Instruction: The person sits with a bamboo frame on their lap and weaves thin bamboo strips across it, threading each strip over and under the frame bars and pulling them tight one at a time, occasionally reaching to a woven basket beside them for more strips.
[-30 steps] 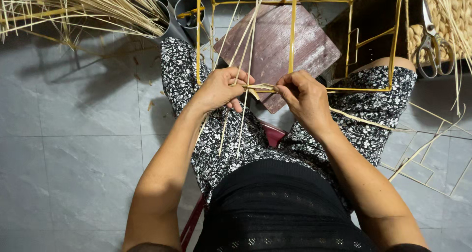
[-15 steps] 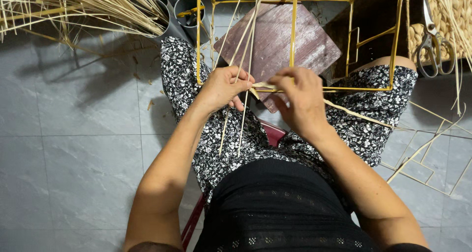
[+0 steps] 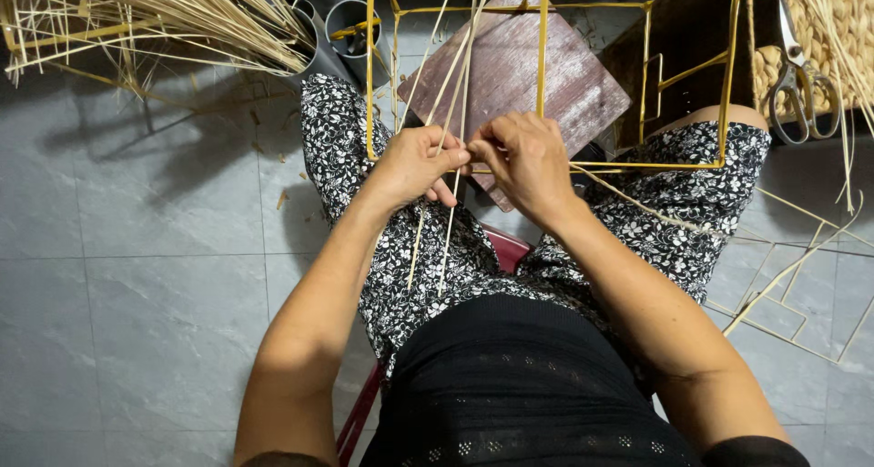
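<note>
Resting across the lap, a yellow wire frame (image 3: 546, 85) looks stiff and light, its front rail running left to right. Thin reed strips (image 3: 452, 94), long axis running away from the body, look springy and brittle; best pinched at the rail. Left hand (image 3: 414, 165) and right hand (image 3: 523, 162) fingers are closed, pinching the strips there.

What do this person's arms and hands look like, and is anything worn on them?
Both arms are bare along their whole visible length. The left hand and right hand are bare too: no gloves, and no rings, watch or bracelets show. The black sleeveless top has fine openwork patterning; the shoulders lie outside the frame.
</note>
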